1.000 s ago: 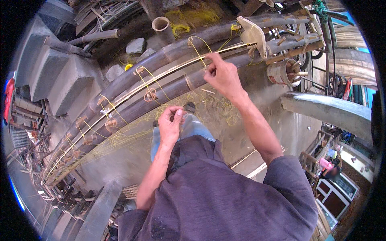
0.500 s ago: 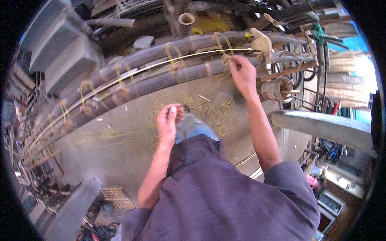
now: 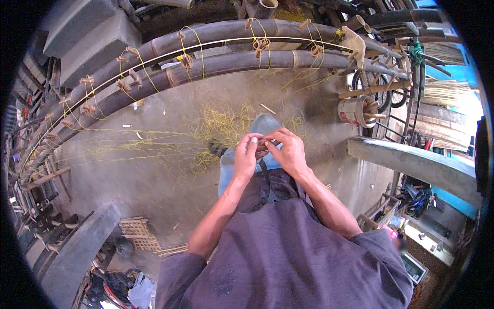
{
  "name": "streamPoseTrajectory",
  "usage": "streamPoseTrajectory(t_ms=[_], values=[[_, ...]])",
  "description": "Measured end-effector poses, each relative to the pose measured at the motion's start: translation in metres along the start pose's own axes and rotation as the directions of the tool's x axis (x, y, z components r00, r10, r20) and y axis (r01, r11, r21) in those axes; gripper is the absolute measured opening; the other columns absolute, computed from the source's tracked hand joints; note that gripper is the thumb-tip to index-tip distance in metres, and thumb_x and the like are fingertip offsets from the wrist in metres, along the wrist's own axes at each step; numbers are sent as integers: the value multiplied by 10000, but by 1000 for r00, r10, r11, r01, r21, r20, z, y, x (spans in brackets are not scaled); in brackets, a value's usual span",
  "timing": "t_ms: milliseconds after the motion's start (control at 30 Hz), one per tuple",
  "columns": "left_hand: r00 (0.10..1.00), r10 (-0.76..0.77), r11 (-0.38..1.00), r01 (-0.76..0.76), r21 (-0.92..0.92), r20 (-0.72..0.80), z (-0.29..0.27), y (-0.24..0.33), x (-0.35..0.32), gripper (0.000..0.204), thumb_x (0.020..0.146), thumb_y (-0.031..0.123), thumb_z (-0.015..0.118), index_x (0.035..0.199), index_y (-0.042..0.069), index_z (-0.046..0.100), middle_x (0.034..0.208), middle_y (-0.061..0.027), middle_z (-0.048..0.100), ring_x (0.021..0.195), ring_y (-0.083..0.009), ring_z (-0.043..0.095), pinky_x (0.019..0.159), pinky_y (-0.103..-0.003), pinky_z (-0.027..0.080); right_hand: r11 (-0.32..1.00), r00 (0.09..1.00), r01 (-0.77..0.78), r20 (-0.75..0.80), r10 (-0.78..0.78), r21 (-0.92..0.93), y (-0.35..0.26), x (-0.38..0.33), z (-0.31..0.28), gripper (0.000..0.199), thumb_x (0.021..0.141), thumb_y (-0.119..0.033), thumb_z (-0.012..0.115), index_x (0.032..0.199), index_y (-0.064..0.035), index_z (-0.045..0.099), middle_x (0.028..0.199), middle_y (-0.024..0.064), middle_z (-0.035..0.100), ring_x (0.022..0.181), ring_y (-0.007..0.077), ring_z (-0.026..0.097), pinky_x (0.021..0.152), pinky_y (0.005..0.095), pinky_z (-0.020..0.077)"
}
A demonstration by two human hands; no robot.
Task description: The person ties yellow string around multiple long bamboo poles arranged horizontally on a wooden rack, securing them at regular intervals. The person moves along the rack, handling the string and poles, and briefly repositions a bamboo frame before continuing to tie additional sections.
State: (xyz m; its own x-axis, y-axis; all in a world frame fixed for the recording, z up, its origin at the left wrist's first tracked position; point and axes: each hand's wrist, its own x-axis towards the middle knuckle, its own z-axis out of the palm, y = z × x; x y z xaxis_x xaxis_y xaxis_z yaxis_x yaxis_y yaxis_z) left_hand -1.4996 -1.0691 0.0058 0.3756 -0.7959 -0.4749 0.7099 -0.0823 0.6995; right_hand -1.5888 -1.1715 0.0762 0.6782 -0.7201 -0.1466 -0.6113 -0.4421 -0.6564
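Note:
My left hand (image 3: 246,156) and my right hand (image 3: 288,150) meet in front of my waist, fingertips pinched together on a small brown piece (image 3: 262,148) too small to make out. Two long bamboo poles (image 3: 231,64) arch across the top of the view, well beyond my hands. Yellow string (image 3: 260,44) is looped around them at several spots, beside small wooden pegs (image 3: 186,60). More loose yellow string (image 3: 206,139) lies tangled on the concrete floor just past my hands.
A grey concrete beam (image 3: 411,164) runs along the right. A small wooden barrel-like spool (image 3: 354,110) sits near a wheel (image 3: 383,87). Grey blocks (image 3: 87,31) stand top left; a woven mat (image 3: 136,234) and a curved grey pipe (image 3: 77,252) lie lower left.
My right hand has come down from the bamboo poles and joined my left hand at my waist. The view has tipped lower, so the poles sit higher in the picture.

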Motion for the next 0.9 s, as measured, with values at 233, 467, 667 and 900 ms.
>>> streamPoseTrajectory(t_ms=[233, 467, 667, 900], values=[[998, -8, 983, 20, -184, 62, 11, 23, 3, 433, 1009, 432, 360, 1136, 62, 547, 1041, -72, 638, 891, -174, 636, 761, -314, 538, 839, 940, -320, 258, 223, 440, 2, 19, -35, 183, 812, -155, 698, 901, 5, 693, 782, 30, 681, 721, 61, 558, 650, 249, 466], [970, 173, 954, -209, 217, 172, 65, 31, 34, 277, 962, 329, 533, 1041, 64, 548, 876, -11, 599, 768, -88, 574, 653, -244, 482, 901, 957, -238, 247, 154, 362, 27, 41, -83, 175, 844, -115, 660, 929, 38, 655, 794, 25, 655, 717, 59, 563, 630, 240, 474], [985, 125, 928, -158, 338, 117, 140, -4, 103, 99, 935, 160, 570, 936, 66, 537, 713, 33, 515, 604, -42, 458, 526, -211, 379, 704, 958, -252, 68, 279, 664, 120, 69, -110, 111, 848, -99, 629, 827, 7, 605, 728, 4, 610, 684, 80, 557, 620, 252, 465], [958, 275, 761, -270, 590, 85, 267, -42, 219, 134, 902, 182, 599, 867, 62, 550, 665, 25, 508, 576, -55, 452, 509, -232, 370, 965, 905, 58, -421, 57, 256, 249, 167, -201, 80, 802, -86, 643, 835, -15, 622, 701, 61, 629, 638, 105, 577, 617, 285, 487]])
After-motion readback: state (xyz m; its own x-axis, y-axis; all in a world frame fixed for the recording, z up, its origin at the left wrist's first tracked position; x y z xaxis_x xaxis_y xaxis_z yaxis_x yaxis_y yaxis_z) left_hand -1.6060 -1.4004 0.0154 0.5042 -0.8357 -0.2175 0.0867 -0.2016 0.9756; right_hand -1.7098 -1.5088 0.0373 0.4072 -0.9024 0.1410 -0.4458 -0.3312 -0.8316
